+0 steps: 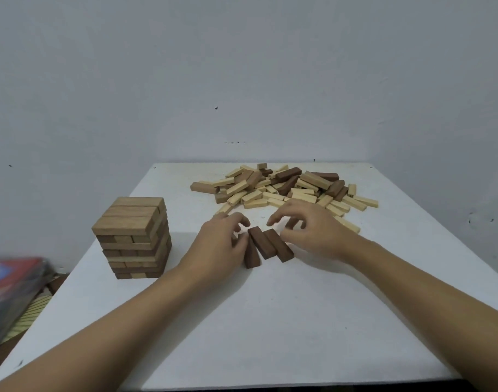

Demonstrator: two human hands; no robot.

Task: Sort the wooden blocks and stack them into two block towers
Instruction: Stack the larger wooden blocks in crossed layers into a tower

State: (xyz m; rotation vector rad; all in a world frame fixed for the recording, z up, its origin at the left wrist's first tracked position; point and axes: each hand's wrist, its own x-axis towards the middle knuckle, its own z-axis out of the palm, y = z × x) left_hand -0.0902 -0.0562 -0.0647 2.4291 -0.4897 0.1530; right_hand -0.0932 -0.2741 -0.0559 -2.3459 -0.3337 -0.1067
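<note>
Dark brown wood takes centre stage: three dark blocks lie side by side on the white table, fanned slightly apart at their near ends, right between the two hands. Now the left hand sits against the leftmost block and covers its far end. The fingers are curled over, and I can't tell whether they grip the wood or merely rest on it. Over on the other side the right hand hovers at the far end of the rightmost block, fingers loosely curled and a little spread, nothing in them. Whether the thumb touches is unclear. Off left stands the tower, upright, in brown and paler layers, well apart from both hands. At the back lies the loose pile, its near edge partly hidden behind the right hand. Bottom left, something red and blue is blurred and cut off.
</note>
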